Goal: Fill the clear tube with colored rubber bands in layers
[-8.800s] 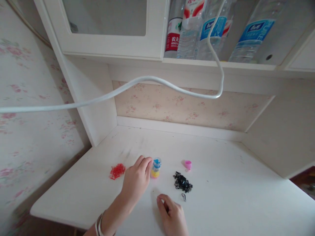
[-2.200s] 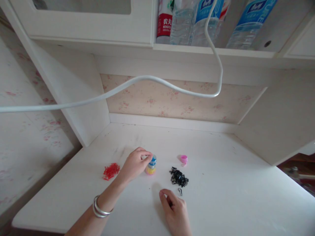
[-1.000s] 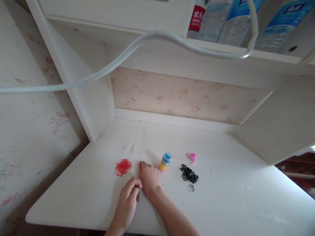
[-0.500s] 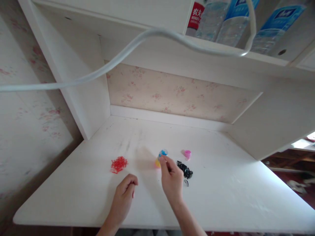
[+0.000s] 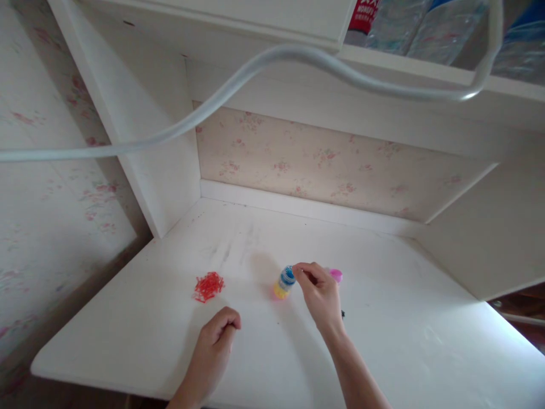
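Note:
A small clear jar (image 5: 284,282) filled with blue and yellow bands stands uncapped on the white desk (image 5: 383,341). My right hand (image 5: 318,292) hovers just to its right, thumb and forefinger pinched together at the jar's mouth. I cannot tell whether anything is between them. The pink cap (image 5: 336,275) lies just behind that hand. A pile of red rubber bands (image 5: 208,286) sits to the left of the jar. My left hand (image 5: 215,342) rests on the desk near the front edge with its fingers curled in. My right hand hides nearly all of the black bands; only a speck (image 5: 343,312) shows.
A white cable (image 5: 264,59) hangs across the view above the desk. A shelf overhead holds water bottles (image 5: 409,28). A white upright panel (image 5: 140,130) bounds the desk on the left, and flowered wallpaper (image 5: 323,165) backs it.
My right hand went left beside the red pile, then swung back to the jar's mouth, now covering the black bands. My left hand let go of the jar and drew back to the front edge.

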`<move>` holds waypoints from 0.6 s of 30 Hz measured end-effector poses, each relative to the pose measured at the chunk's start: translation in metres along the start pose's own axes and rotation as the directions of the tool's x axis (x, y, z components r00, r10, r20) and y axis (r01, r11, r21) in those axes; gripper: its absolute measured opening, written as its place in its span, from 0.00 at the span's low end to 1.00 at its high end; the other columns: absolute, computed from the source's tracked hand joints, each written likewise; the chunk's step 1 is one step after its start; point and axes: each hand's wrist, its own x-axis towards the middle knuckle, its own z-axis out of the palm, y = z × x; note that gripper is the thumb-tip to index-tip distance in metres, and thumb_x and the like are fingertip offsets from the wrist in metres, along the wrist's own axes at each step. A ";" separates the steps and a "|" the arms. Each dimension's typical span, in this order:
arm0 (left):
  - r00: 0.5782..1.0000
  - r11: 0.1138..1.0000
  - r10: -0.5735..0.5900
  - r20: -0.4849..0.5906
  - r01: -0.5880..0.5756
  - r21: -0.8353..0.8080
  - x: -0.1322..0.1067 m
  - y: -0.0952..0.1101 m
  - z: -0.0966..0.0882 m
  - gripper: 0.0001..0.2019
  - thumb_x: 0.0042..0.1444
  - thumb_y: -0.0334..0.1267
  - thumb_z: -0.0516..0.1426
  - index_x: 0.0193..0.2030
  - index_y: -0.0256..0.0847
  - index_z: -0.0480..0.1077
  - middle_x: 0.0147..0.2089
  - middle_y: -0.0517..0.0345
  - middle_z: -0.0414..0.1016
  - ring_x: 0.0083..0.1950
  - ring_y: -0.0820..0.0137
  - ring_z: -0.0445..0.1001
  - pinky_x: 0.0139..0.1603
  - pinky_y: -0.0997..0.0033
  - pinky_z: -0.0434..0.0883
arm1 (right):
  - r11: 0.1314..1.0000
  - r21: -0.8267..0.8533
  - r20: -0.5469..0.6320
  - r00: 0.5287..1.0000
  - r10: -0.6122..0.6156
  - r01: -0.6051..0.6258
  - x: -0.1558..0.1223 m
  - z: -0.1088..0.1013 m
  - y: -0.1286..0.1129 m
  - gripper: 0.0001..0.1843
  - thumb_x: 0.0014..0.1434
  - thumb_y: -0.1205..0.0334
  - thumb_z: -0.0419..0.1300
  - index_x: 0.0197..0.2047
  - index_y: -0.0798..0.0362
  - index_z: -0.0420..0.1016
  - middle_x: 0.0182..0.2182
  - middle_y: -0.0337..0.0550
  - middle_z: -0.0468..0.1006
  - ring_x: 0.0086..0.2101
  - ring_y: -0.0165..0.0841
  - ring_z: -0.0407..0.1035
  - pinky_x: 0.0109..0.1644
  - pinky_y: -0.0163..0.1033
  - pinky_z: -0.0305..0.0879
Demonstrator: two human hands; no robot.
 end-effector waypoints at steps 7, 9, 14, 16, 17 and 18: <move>1.000 0.999 0.005 -0.003 -0.005 0.037 0.003 -0.004 0.000 0.05 0.50 0.33 0.48 0.26 0.42 0.62 0.23 0.66 0.57 0.24 0.74 0.57 0.26 0.75 0.56 | 0.991 -0.125 0.053 0.998 -0.044 0.050 -0.001 -0.012 -0.006 0.18 0.61 0.50 0.55 0.36 0.53 0.81 0.25 0.42 0.73 0.28 0.32 0.65 0.30 0.35 0.60; 1.000 0.999 0.013 0.005 -0.013 0.050 0.003 -0.003 0.000 0.05 0.51 0.33 0.48 0.26 0.42 0.62 0.24 0.65 0.58 0.25 0.74 0.58 0.27 0.75 0.57 | 0.979 -0.176 0.074 0.993 -0.091 0.103 -0.004 -0.019 -0.009 0.18 0.63 0.50 0.53 0.38 0.51 0.80 0.27 0.42 0.72 0.27 0.31 0.65 0.30 0.35 0.60; 0.999 0.998 0.023 0.027 -0.024 0.059 0.001 0.001 -0.001 0.06 0.53 0.33 0.48 0.27 0.42 0.62 0.25 0.64 0.59 0.26 0.73 0.59 0.28 0.75 0.58 | 0.853 -0.436 0.282 0.944 -0.172 0.285 -0.011 -0.029 -0.015 0.17 0.63 0.50 0.53 0.49 0.44 0.76 0.37 0.42 0.72 0.25 0.27 0.65 0.33 0.35 0.62; 0.999 0.998 0.025 0.027 -0.026 0.062 0.001 0.001 -0.001 0.06 0.53 0.33 0.48 0.27 0.42 0.62 0.25 0.64 0.60 0.26 0.73 0.59 0.29 0.75 0.59 | 0.773 -0.534 0.356 0.921 -0.160 0.341 -0.011 -0.029 -0.018 0.17 0.62 0.48 0.54 0.51 0.42 0.74 0.42 0.43 0.71 0.29 0.28 0.68 0.35 0.36 0.64; 0.999 0.998 0.027 0.026 -0.028 0.061 0.001 0.001 -0.001 0.06 0.53 0.33 0.48 0.27 0.42 0.62 0.26 0.64 0.61 0.26 0.73 0.60 0.29 0.75 0.59 | 0.736 -0.574 0.378 0.914 -0.150 0.358 -0.010 -0.028 -0.020 0.18 0.62 0.47 0.54 0.51 0.42 0.74 0.44 0.44 0.70 0.31 0.30 0.69 0.36 0.37 0.64; 0.999 0.998 0.027 0.023 -0.028 0.060 0.001 0.001 -0.001 0.06 0.53 0.34 0.48 0.27 0.42 0.62 0.26 0.63 0.61 0.26 0.73 0.60 0.29 0.75 0.59 | 0.705 -0.607 0.393 0.909 -0.137 0.368 -0.009 -0.028 -0.022 0.17 0.61 0.47 0.55 0.50 0.41 0.74 0.46 0.45 0.70 0.33 0.32 0.70 0.37 0.38 0.64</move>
